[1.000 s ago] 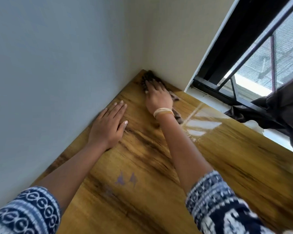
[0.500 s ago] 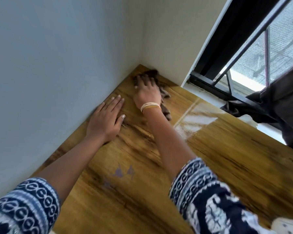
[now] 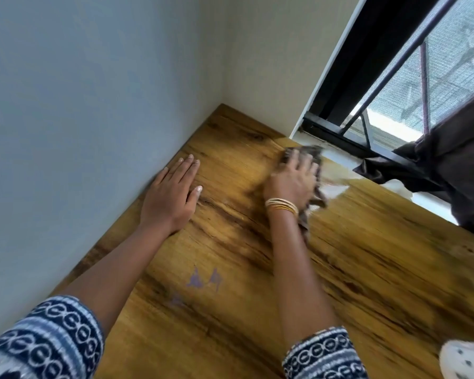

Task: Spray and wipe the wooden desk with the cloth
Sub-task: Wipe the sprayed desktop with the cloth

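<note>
Pressing flat on the wooden tabletop (image 3: 353, 269), the right hand (image 3: 292, 181) lies palm down on the dark cloth (image 3: 311, 203), its grip spread, fingers fanned toward 1 o'clock near the window sill (image 3: 337, 154). The cloth sits under that hand at the tabletop's far edge, a tail trailing toward 5 o'clock past the bangles (image 3: 281, 205). The left hand (image 3: 173, 192) rests at 9 o'clock of it, palm down, grip open, fingers together beside the wall (image 3: 80, 119). Both forearms extend straight.
</note>
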Action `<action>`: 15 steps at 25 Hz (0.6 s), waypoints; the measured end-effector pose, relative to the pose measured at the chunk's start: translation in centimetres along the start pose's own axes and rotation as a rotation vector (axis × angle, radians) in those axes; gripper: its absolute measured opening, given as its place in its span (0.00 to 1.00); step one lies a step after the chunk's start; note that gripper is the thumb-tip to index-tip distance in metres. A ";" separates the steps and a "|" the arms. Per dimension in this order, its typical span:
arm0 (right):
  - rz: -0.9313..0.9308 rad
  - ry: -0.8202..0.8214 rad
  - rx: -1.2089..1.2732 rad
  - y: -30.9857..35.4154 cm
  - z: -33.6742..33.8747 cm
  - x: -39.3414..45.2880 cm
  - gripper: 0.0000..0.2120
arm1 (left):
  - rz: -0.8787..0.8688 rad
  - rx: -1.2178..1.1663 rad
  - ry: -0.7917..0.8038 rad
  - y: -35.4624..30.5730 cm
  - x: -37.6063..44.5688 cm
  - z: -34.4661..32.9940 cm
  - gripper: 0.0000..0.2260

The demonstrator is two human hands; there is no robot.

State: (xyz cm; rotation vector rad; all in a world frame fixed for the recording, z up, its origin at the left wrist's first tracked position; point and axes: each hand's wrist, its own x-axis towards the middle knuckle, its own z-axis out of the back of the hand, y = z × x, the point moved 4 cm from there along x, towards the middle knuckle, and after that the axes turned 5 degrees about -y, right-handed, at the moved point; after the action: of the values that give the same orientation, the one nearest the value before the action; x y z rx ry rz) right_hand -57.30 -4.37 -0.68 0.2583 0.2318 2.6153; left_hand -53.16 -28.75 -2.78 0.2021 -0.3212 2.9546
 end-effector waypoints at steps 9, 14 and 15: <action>0.386 0.016 0.132 0.9 -0.4 1.4 0.22 | -0.012 -0.006 -0.004 0.0 0.0 0.2 0.28; -0.173 -0.001 0.005 -2.9 0.2 1.3 0.27 | -0.007 -0.014 -0.012 0.1 0.1 0.0 0.28; -0.107 0.016 -0.006 -1.0 0.2 0.7 0.28 | -0.011 -0.018 -0.013 0.1 0.1 0.0 0.27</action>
State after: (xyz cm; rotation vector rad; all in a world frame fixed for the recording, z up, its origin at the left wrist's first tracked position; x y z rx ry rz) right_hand -57.39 -3.12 -0.65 0.2164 0.2370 2.5124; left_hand -53.31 -28.80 -2.81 0.2204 -0.3478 2.9393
